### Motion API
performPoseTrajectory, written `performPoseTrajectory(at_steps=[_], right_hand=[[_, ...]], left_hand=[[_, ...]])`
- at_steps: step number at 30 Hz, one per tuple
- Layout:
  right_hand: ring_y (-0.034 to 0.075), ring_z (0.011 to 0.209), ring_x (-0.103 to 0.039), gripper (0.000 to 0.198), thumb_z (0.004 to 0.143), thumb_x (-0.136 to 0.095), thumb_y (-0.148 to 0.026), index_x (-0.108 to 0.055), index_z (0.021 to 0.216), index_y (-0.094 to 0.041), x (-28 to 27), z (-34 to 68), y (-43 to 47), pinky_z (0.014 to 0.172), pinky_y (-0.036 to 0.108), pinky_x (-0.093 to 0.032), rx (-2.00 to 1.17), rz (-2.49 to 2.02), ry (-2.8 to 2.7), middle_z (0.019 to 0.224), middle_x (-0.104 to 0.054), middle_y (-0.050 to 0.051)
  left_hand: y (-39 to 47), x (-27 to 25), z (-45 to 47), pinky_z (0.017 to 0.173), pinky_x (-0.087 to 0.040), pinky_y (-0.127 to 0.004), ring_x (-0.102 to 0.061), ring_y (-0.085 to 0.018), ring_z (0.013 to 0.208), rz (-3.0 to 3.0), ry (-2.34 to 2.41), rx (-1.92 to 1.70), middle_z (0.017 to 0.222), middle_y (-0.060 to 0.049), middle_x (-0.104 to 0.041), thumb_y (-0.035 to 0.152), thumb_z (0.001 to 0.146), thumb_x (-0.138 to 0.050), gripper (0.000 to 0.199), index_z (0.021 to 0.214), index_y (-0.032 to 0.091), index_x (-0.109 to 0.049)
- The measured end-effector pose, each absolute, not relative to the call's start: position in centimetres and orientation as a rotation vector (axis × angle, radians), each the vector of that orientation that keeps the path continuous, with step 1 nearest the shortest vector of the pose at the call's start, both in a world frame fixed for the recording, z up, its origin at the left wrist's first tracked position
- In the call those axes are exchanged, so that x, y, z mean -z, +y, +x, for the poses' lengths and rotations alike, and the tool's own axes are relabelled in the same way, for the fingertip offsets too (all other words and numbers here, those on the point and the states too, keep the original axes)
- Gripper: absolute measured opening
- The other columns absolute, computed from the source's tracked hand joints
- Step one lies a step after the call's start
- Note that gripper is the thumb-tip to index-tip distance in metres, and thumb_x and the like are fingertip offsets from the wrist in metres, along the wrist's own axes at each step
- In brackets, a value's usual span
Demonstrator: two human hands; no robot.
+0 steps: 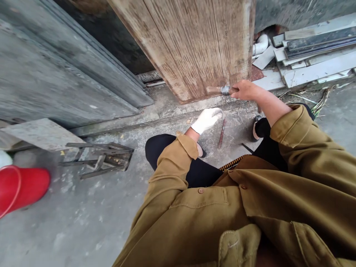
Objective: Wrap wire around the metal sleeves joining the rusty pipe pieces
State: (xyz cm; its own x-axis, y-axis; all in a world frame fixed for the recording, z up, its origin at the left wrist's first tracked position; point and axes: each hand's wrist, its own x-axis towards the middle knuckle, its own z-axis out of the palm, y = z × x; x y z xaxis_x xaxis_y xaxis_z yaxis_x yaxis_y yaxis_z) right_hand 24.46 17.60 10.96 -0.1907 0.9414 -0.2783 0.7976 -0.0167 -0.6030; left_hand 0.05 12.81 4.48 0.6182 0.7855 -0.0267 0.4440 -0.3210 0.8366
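Note:
My right hand, which is bare, grips a flat brush with wire wound round its neck. The brush head lies against the lower end of a weathered wooden plank panel, close to its bottom right corner. In a white glove, my left hand hovers just in front of the panel's bottom edge with its fingers curled in. Whether anything is inside those fingers is hidden. A thin reddish-brown stick shows on the concrete just beside the glove's fingertips.
Grey boards lean at the left. Below them are a small wooden stool and a red bucket. White and dark strips are piled at the right, next to a white pipe elbow. A low concrete ledge runs under the panel.

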Motion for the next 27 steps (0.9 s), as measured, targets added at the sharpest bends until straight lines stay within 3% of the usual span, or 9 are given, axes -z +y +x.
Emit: performPoseTrajectory(at_steps=[3,7,10,12,16,18,20,23,27], right_hand=[[0.020,0.078,-0.062,0.032,0.085,-0.081,-0.023,-0.054,0.069,-0.018,-9.8,24.4,18.0,0.074,0.031,-0.049,-1.008,-1.799,-2.102,0.065,-0.053,0.004],[0.013,0.059,-0.052,0.036,0.091,-0.080,-0.044,-0.059,0.077,-0.018,-8.7,25.4,18.4,0.056,0.028,-0.045,-1.697,-1.387,-1.725,0.064,-0.055,0.003],[0.011,0.059,-0.052,0.042,0.088,-0.082,-0.055,-0.064,0.090,-0.017,-8.4,26.2,18.5,0.053,0.026,-0.046,-2.001,-1.153,-1.515,0.072,-0.060,0.003],[0.011,0.059,-0.052,0.042,0.089,-0.080,-0.055,-0.065,0.091,-0.016,-8.1,26.4,18.7,0.053,0.026,-0.046,-1.981,-1.172,-1.531,0.072,-0.060,0.004],[0.013,0.058,-0.053,0.033,0.087,-0.083,-0.038,-0.062,0.073,-0.018,-7.4,25.4,18.7,0.059,0.028,-0.045,-1.409,-1.639,-2.077,0.060,-0.055,0.003],[0.013,0.058,-0.054,0.027,0.083,-0.086,-0.031,-0.066,0.072,-0.016,-7.6,24.8,18.3,0.062,0.028,-0.045,-1.265,-1.794,-2.496,0.057,-0.054,0.001],[0.011,0.057,-0.053,0.025,0.082,-0.086,-0.035,-0.073,0.080,-0.014,-8.4,24.3,17.7,0.061,0.025,-0.044,-1.540,-1.641,-2.821,0.059,-0.056,-0.001],[0.008,0.060,-0.055,0.045,0.077,-0.089,-0.054,-0.074,0.087,-0.013,-10.4,24.3,17.0,0.061,0.021,-0.044,-2.130,-1.074,-2.794,0.066,-0.061,-0.003],[0.007,0.063,-0.054,0.060,0.070,-0.089,-0.069,-0.069,0.082,-0.014,-12.3,25.3,17.1,0.061,0.020,-0.043,-2.169,-0.770,-2.346,0.070,-0.060,-0.003]], left_hand=[[13.2,-4.9,-0.7,0.078,-0.047,-0.029,-0.064,-0.019,0.079,2.195,0.985,-0.335,0.082,-0.004,-0.072,0.029,0.092,-0.054,0.024,0.087,0.017,-0.074],[13.3,-4.8,-1.1,0.070,-0.043,-0.031,-0.065,-0.022,0.073,2.377,0.958,-0.064,0.079,-0.006,-0.073,0.032,0.094,-0.056,0.025,0.086,0.019,-0.075],[13.1,-4.4,-1.2,0.070,-0.042,-0.032,-0.068,-0.024,0.076,2.463,1.061,0.013,0.079,-0.007,-0.074,0.031,0.094,-0.059,0.022,0.088,0.021,-0.077],[13.1,-4.2,-1.4,0.072,-0.044,-0.033,-0.070,-0.025,0.080,2.479,1.111,-0.005,0.078,-0.008,-0.075,0.031,0.093,-0.061,0.020,0.086,0.023,-0.078],[13.3,-4.3,-1.8,0.077,-0.047,-0.034,-0.073,-0.028,0.092,2.449,1.152,-0.087,0.082,-0.009,-0.077,0.032,0.092,-0.065,0.017,0.087,0.024,-0.079],[13.5,-4.5,-2.1,0.081,-0.048,-0.034,-0.073,-0.028,0.097,2.412,1.165,-0.121,0.084,-0.008,-0.078,0.030,0.089,-0.067,0.014,0.088,0.023,-0.079],[13.8,-4.6,-2.2,0.084,-0.049,-0.034,-0.073,-0.027,0.097,2.355,1.127,-0.167,0.086,-0.007,-0.078,0.027,0.087,-0.070,0.011,0.087,0.022,-0.079],[14.2,-4.7,-2.2,0.085,-0.052,-0.034,-0.073,-0.025,0.090,2.153,0.972,-0.322,0.086,-0.006,-0.078,0.027,0.086,-0.073,0.008,0.084,0.020,-0.078],[14.0,-4.5,-0.9,0.072,-0.056,-0.034,-0.071,-0.021,0.075,1.576,0.898,-0.684,0.079,-0.006,-0.074,0.044,0.095,-0.073,0.027,0.089,0.017,-0.074]])
